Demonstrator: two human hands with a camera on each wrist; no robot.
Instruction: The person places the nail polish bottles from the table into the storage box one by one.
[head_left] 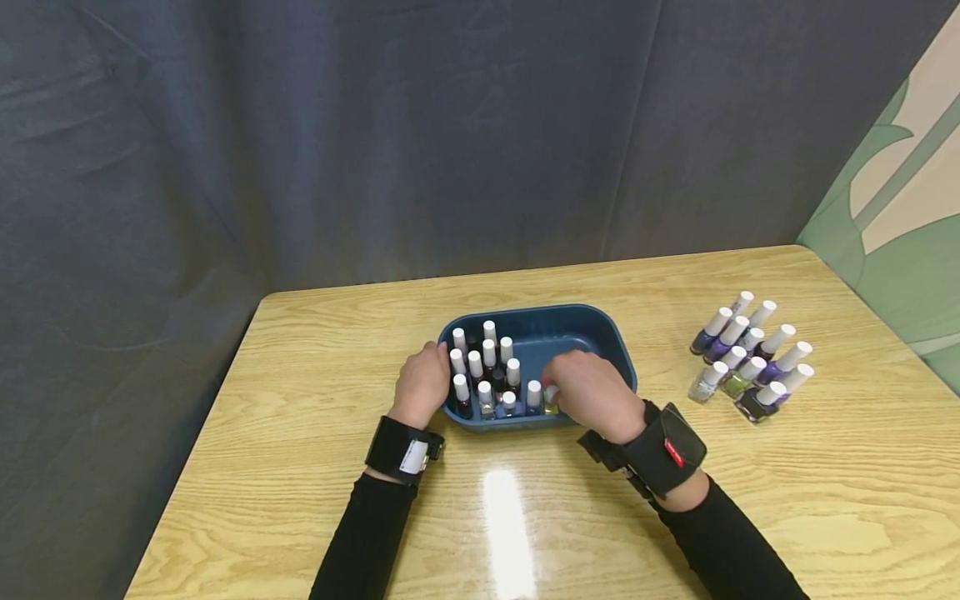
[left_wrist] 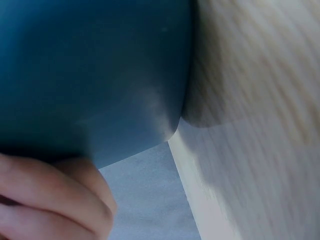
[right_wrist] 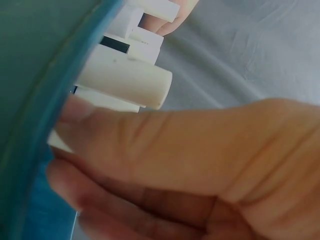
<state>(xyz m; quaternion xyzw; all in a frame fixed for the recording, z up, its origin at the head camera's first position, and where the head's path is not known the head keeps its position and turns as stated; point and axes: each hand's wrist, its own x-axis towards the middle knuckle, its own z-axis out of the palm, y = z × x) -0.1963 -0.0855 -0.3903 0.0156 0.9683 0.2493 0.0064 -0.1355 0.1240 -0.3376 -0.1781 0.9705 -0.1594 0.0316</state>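
A blue plastic tub (head_left: 558,340) stands on the table, its left part filled with upright nail polish bottles (head_left: 475,365) with white caps. At its left end my left hand (head_left: 422,385) grips the rim; the left wrist view shows curled fingers (left_wrist: 60,200) against the tub's outer wall (left_wrist: 110,75). My right hand (head_left: 596,396) reaches over the front wall and pinches a yellow nail polish bottle (head_left: 551,408) by its cap, upright at the end of the front row. In the right wrist view, thumb and fingertips partly hide this cap, beside another white cap (right_wrist: 127,77).
To the right of the tub, a group of several nail polish bottles (head_left: 738,354) stands on the wooden table (head_left: 322,358), in purple, dark, green and glittery shades. A grey cloth (head_left: 450,142) hangs behind the table. A patterned panel (head_left: 900,217) is at the right.
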